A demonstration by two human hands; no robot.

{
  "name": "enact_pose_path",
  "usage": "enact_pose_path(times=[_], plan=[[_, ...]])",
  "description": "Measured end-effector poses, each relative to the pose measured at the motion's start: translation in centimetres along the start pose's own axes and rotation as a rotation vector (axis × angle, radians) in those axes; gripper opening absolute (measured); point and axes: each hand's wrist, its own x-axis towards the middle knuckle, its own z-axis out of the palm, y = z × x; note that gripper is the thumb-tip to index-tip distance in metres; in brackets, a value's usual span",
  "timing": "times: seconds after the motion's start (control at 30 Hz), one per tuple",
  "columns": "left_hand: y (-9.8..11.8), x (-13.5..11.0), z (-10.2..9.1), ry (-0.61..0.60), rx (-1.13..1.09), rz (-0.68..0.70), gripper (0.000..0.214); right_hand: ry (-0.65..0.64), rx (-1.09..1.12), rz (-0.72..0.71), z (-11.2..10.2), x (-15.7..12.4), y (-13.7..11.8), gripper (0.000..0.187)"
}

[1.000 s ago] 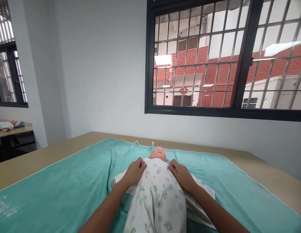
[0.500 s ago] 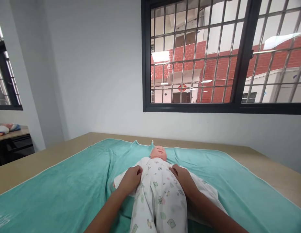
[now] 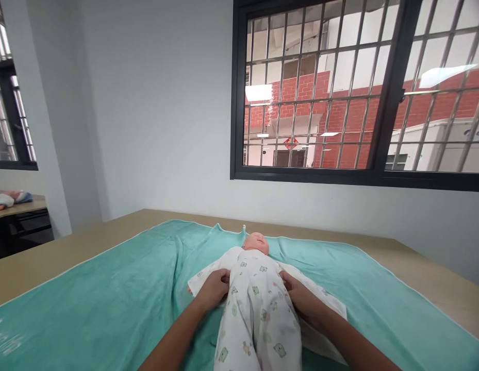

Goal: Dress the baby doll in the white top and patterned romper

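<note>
We list: one tan, flat-topped desk [image 3: 119,229]; upon it, one teal, white-edged cloth towel [image 3: 119,288]; on the towel, one pink-headed doll [image 3: 257,242], face up, in a white, animal-printed fabric garment [image 3: 258,304]. Our left forearm [image 3: 181,332] and right forearm [image 3: 349,337] slant inward, the right overlying spread white fabric [image 3: 332,300]. Left hand [image 3: 214,289] and right hand [image 3: 301,294]: backs upward, partly curled, fingertips against the garment's sides; whether these hands pinch cloth, we cannot tell.

Left hand [image 3: 215,288], right hand [image 3: 301,294] — both curled inward
</note>
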Motion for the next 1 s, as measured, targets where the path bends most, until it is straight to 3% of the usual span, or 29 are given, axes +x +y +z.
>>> enact_pose_path(times=[0.1,0.27,0.5,0.63,1.0], plan=[[-0.5,0.1,0.6,0.057,-0.021,0.009,0.018,-0.010,0.192,-0.012,0.4,0.5,0.9,0.017],[-0.5,-0.2,1.8,0.174,-0.215,0.161,0.012,0.143,0.210,-0.038,0.9,0.6,1.2,0.022],[1.7,-1.8,2.5,0.044,-0.271,0.163,0.036,0.230,0.283,-0.020,1.8,-0.1,0.2,0.039],[2.5,-2.3,2.4,0.094,-0.240,0.210,0.031,0.279,0.175,-0.038,2.0,0.1,0.3,0.036],[1.5,-1.6,3.1,0.251,-0.265,0.248,0.009,0.215,0.348,-0.023,2.1,-0.1,0.6,0.038]])
